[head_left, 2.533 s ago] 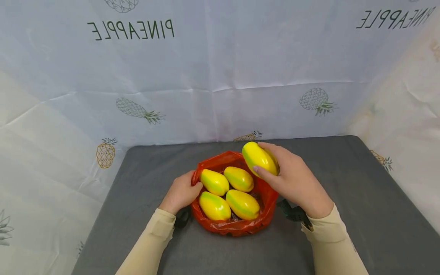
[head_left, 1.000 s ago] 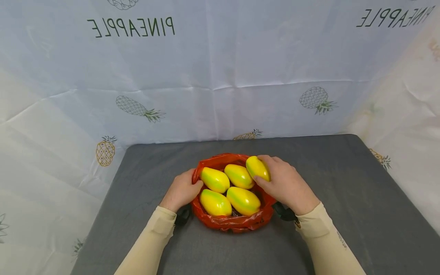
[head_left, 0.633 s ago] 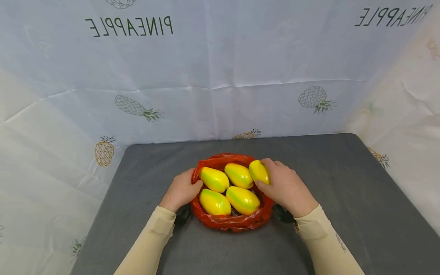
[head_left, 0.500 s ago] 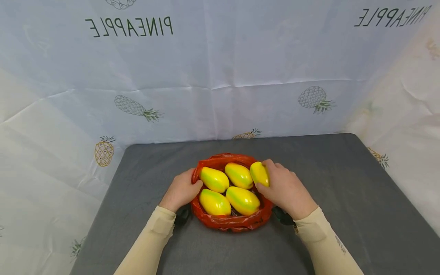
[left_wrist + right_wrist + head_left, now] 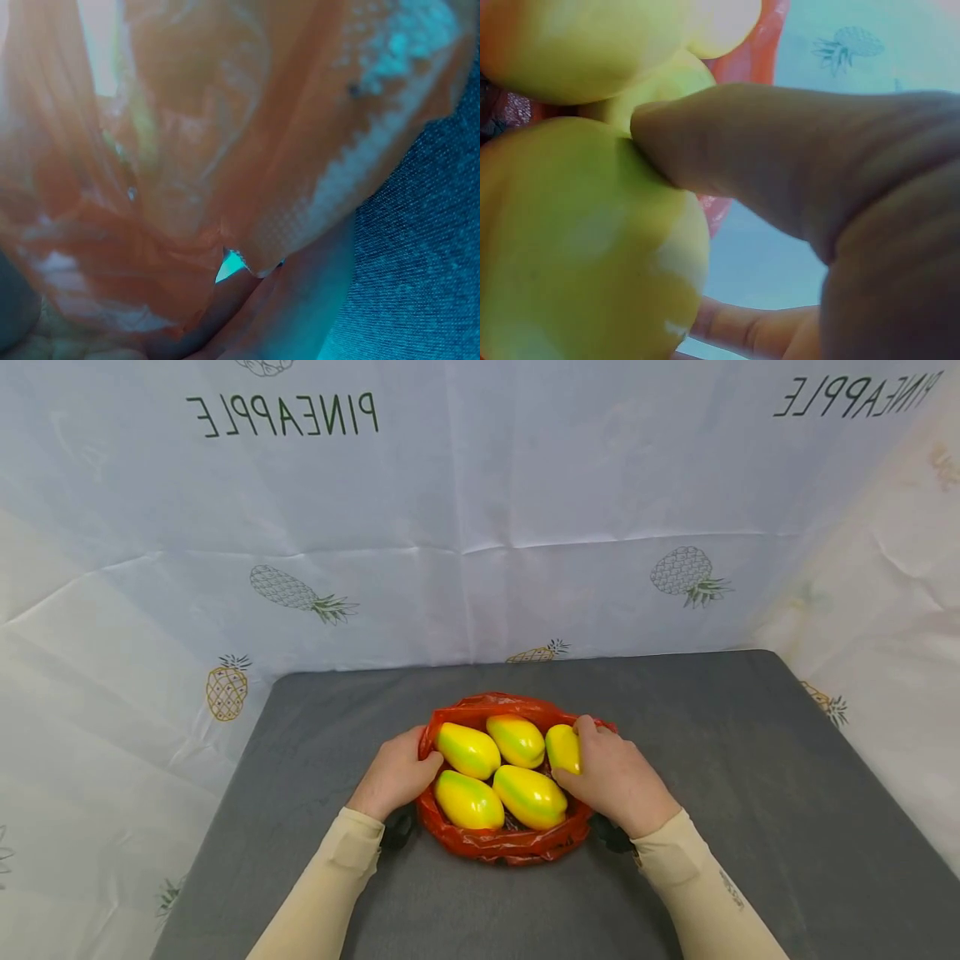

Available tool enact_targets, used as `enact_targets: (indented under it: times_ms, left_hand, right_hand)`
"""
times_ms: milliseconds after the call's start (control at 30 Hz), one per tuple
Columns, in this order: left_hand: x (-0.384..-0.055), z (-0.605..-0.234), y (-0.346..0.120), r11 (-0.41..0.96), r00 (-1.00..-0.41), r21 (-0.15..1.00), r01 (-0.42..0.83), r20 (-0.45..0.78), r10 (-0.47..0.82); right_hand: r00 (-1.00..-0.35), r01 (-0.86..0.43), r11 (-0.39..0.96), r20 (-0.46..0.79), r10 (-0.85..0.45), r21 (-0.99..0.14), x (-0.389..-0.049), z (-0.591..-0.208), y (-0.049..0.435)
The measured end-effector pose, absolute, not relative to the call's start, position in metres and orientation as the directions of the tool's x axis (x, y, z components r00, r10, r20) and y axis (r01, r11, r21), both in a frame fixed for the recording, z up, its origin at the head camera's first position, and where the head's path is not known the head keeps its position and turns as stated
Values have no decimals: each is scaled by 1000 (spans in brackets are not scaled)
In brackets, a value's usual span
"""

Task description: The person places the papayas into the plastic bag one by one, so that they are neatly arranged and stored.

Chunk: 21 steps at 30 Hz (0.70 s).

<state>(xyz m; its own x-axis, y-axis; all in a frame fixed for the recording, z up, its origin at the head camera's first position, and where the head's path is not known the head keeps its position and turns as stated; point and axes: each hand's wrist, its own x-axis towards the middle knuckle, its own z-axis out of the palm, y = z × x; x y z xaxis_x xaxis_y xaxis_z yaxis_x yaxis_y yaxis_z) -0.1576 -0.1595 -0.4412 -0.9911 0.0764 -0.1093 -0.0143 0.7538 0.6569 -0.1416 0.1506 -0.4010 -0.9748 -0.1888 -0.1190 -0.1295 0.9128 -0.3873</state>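
Observation:
A red plastic bag (image 5: 498, 852) stands on the table with its mouth spread wide. Inside lie several shiny yellow-green mangoes (image 5: 531, 797). My left hand (image 5: 393, 777) grips the bag's left rim, thumb inside; in the left wrist view the thin film of the bag (image 5: 172, 180) covers much of the fingers. At the right side of the mouth, my right hand (image 5: 618, 777) holds another mango (image 5: 564, 749) between thumb and fingers, low among the others. The right wrist view shows the thumb (image 5: 705, 139) on top of this mango (image 5: 585, 240), with fingers below.
The dark grey table (image 5: 750, 827) extends around the bag on all sides. Behind it hangs a pale cloth (image 5: 480, 485) printed with pineapples, meeting the table's back edge. Dark wrist straps (image 5: 397, 831) sit under both wrists.
My right hand has brought its mango down and into the bag's right side from above the back rim. My left hand keeps its grip on the left rim.

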Motion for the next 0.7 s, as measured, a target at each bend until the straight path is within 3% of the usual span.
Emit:
enact_targets:
  times_ms: [700]
  left_hand:
    - [-160, -445, -160, 756, -991, 655, -16, -112, 76]
  right_hand:
    - [-970, -108, 906, -155, -186, -409, -162, -416, 143]
